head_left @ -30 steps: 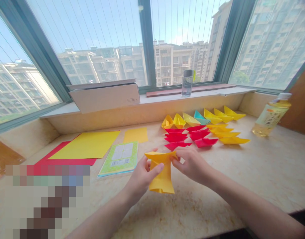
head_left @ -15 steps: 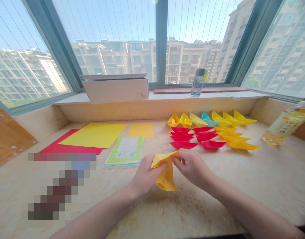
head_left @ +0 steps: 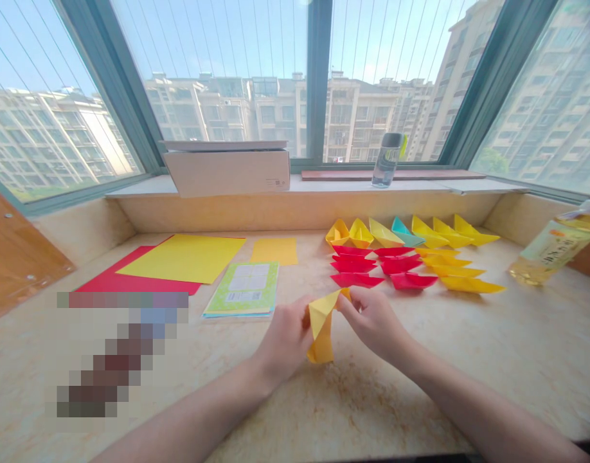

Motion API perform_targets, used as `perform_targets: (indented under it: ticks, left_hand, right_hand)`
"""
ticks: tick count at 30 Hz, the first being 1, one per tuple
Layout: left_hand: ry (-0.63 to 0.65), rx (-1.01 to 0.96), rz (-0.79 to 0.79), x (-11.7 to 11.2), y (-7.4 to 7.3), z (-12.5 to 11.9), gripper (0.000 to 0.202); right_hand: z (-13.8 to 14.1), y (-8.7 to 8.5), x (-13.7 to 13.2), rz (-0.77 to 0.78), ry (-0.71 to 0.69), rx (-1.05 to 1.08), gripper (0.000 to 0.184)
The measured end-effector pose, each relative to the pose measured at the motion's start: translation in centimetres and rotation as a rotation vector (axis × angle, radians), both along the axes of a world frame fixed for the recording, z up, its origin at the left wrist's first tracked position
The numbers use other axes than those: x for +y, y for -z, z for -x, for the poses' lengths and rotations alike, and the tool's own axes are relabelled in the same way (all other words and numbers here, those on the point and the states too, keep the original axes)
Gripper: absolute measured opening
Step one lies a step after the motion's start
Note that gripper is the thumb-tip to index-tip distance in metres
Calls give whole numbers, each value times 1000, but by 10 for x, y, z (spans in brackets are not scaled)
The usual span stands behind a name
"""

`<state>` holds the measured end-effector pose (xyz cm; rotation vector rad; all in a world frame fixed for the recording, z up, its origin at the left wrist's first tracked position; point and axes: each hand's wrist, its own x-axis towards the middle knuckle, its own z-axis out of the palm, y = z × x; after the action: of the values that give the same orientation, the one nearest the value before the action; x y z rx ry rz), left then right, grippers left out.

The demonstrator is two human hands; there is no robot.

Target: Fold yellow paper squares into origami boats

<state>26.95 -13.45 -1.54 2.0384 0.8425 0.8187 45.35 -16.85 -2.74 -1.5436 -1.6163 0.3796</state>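
Note:
Both hands hold a partly folded yellow paper (head_left: 320,328) just above the marble counter (head_left: 517,360). My left hand (head_left: 285,337) grips its left side with closed fingers. My right hand (head_left: 372,318) pinches the upper right corner. Beyond them lie rows of finished paper boats: red ones (head_left: 367,267) in the middle, yellow ones (head_left: 456,267) to the right, and a back row of yellow boats with one teal boat (head_left: 405,231).
Flat yellow sheet (head_left: 184,257) on a red sheet (head_left: 112,281), a small yellow sheet (head_left: 274,251) and a green paper pack (head_left: 244,289) lie at left. A cardboard box (head_left: 227,168) and a clear bottle (head_left: 387,161) stand on the sill. A drink bottle (head_left: 555,247) lies at right.
The yellow paper has been pressed narrower between my hands, its wide top edge now folded up into a point. Both hands stayed close together.

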Motion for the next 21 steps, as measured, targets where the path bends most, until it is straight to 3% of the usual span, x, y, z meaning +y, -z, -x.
perform_targets:
  ticks: [7,12,21]
  left_hand:
    - [-18,-34,8,-1,3,-1,11]
    - [-48,-87,62,-1,0,-4,23]
    - [-73,-153,189,4,-1,-5,28]
  right_hand:
    - [2,-2,1,74,-41,142,35]
    - [3,-4,1,158,-79,289,24]
    - [-3,-2,3,128,-61,261,21]
